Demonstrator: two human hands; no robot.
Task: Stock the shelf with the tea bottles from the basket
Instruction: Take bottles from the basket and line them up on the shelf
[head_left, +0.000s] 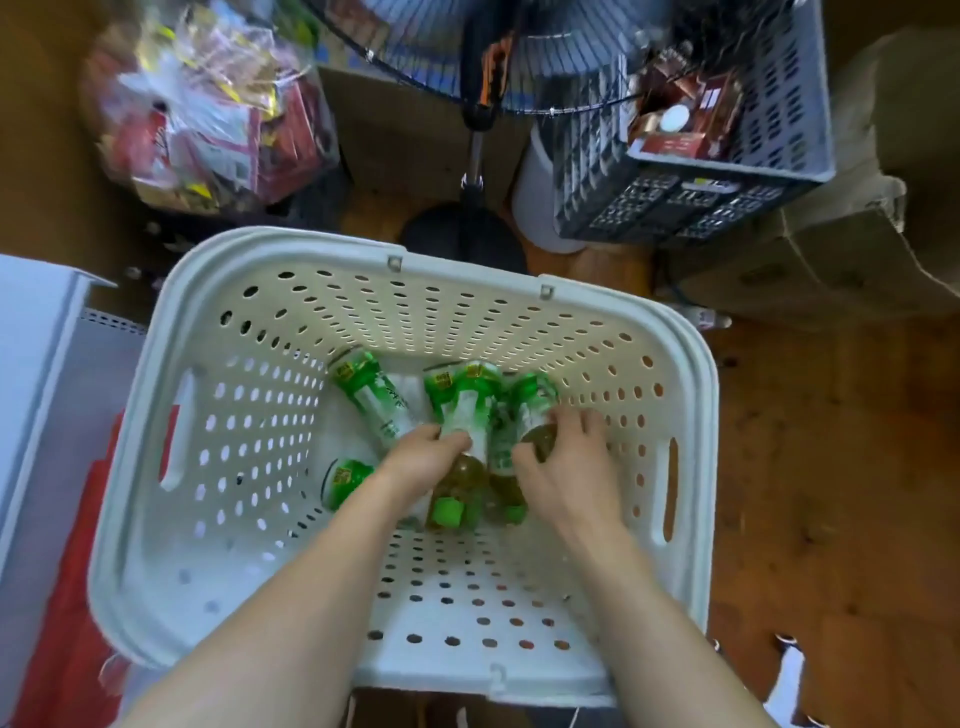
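Both forearms enter over the basket's near rim (498, 680) and reach down to its floor. The left hand (421, 457) curls its fingers over the middle of a tea bottle (457, 415) lying flat, green cap (445, 512) toward the near wall and base toward the far wall. The right hand (561, 457), fingers bent and slightly spread, wraps a second bottle (530, 410) just beside the first and lying nearly parallel; whether the grip is fully closed cannot be told. Each bottle lies directly under its hand, long axis running near to far, so a lift would go straight up with the caps pointing at the person.

Two further bottles remain loose on the floor: one near the left wall toward the near side (345, 480), partly hidden by the left forearm, and one (371, 397) angled toward the far-left corner. The right part of the floor and the tall perforated walls leave open room above.

Left of the basket stands a white shelf unit (41, 364), probably the destination. Beyond the far rim stand a fan (475, 156), a grey crate (753, 156) and a bag of packets (208, 119).
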